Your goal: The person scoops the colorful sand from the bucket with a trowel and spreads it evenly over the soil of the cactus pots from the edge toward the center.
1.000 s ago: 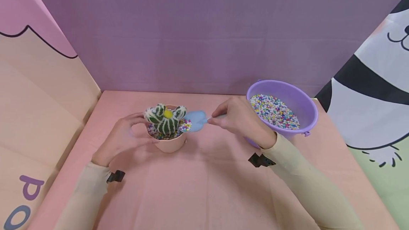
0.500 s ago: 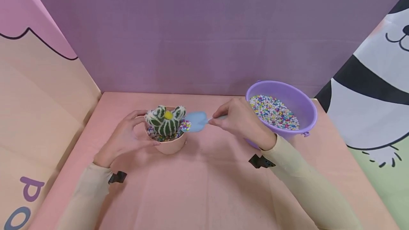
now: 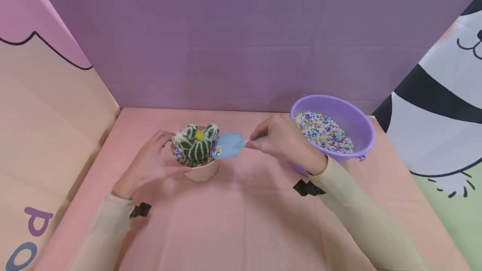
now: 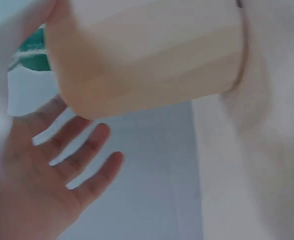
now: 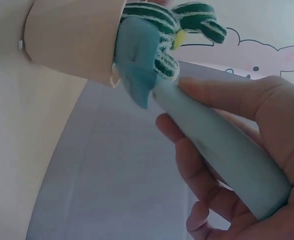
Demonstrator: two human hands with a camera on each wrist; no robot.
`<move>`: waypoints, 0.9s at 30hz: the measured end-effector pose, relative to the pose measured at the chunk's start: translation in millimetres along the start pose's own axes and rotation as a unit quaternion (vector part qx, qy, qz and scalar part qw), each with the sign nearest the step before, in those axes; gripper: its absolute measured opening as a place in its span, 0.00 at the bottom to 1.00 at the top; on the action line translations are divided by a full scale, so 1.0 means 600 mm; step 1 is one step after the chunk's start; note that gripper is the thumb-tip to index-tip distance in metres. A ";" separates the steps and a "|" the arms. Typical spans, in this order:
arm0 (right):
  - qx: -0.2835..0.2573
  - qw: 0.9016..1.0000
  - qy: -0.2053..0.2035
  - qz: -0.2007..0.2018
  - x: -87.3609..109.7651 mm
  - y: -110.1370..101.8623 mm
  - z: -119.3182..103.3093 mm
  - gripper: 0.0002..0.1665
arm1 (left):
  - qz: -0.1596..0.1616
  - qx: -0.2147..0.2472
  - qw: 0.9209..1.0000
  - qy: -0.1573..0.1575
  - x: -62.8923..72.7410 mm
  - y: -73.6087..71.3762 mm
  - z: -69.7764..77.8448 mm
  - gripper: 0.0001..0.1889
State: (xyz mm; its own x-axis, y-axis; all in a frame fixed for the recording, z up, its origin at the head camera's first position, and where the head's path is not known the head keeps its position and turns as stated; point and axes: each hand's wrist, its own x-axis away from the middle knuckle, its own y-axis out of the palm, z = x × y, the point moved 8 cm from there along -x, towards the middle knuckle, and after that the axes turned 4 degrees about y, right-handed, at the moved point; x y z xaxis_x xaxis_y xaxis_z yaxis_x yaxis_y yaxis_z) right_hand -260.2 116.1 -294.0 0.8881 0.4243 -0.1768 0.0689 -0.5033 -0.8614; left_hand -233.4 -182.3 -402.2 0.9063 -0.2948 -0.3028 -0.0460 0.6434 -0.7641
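A small striped cactus (image 3: 198, 150) with a yellow top stands in a pale peach flower pot (image 3: 204, 174), with colored pebbles around its base. My left hand (image 3: 148, 165) holds the pot from the left, thumb at its front rim and fingers toward the back. In the left wrist view those fingers (image 4: 94, 180) are spread below the pot wall. My right hand (image 3: 278, 138) grips a light blue toy shovel (image 3: 231, 144) by its handle. The blade overlaps the pot's right rim, with a few pebbles (image 3: 217, 151) near its tip. The right wrist view shows the shovel handle (image 5: 227, 150) between thumb and fingers.
A purple bucket (image 3: 357, 126), partly filled with multicolored pebbles (image 3: 324, 133), stands at the back right, behind my right forearm. The pink-covered table (image 3: 211, 225) meets a purple backdrop (image 3: 226, 45) at its far edge. Printed panels rise at both sides.
The shovel's blade has tilted down at the pot's right rim, and fewer pebbles lie on it. My left hand has shifted slightly right, staying at the pot.
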 end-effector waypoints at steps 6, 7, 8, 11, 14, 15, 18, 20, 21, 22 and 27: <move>0.000 1.000 -0.010 0.004 0.001 0.000 -0.001 0.05 | -0.046 0.018 0.999 0.006 -0.010 0.000 0.006 0.48; -0.001 1.000 -0.010 0.003 0.001 0.000 0.000 0.05 | -0.051 0.028 0.998 0.007 -0.011 0.001 0.005 0.49; -0.003 1.000 -0.006 0.003 0.002 -0.001 0.001 0.05 | -0.056 0.042 0.998 0.007 -0.013 0.002 0.004 0.50; -0.011 1.000 0.002 0.001 0.003 -0.001 0.003 0.05 | -0.065 0.073 0.995 -0.002 -0.012 0.009 0.000 0.52; -0.013 1.000 -0.002 0.004 0.004 -0.002 0.003 0.05 | -0.065 0.077 0.995 -0.020 -0.008 0.009 -0.001 0.52; -0.013 1.000 -0.004 0.004 0.004 -0.002 0.003 0.05 | -0.064 0.072 0.995 -0.023 -0.007 0.008 -0.001 0.52; -0.009 1.000 -0.009 0.008 0.004 -0.002 0.003 0.05 | -0.061 0.061 0.996 -0.029 -0.005 0.008 0.003 0.53; -0.005 1.000 -0.013 0.008 0.004 -0.002 0.003 0.05 | -0.059 0.054 0.996 -0.029 -0.004 0.007 0.006 0.53; -0.003 1.000 -0.015 0.008 0.004 -0.003 0.003 0.05 | -0.058 0.050 0.997 -0.029 -0.003 0.007 0.007 0.54; -0.004 1.000 -0.016 0.007 0.004 -0.002 0.002 0.05 | -0.057 0.047 0.997 -0.030 -0.003 0.007 0.008 0.54; -0.015 1.000 -0.022 0.005 0.009 -0.002 0.004 0.04 | -0.057 0.045 0.996 -0.042 0.000 0.009 0.005 0.54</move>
State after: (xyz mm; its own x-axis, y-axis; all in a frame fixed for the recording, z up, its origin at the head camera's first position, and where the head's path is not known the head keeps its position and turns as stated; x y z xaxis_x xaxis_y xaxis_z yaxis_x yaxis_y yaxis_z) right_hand -256.8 120.8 -294.9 0.8682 0.4512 -0.2066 0.0743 -0.5298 -0.8449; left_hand -232.3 -176.8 -404.5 0.9357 -0.3113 -0.1659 0.0929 0.6712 -0.7354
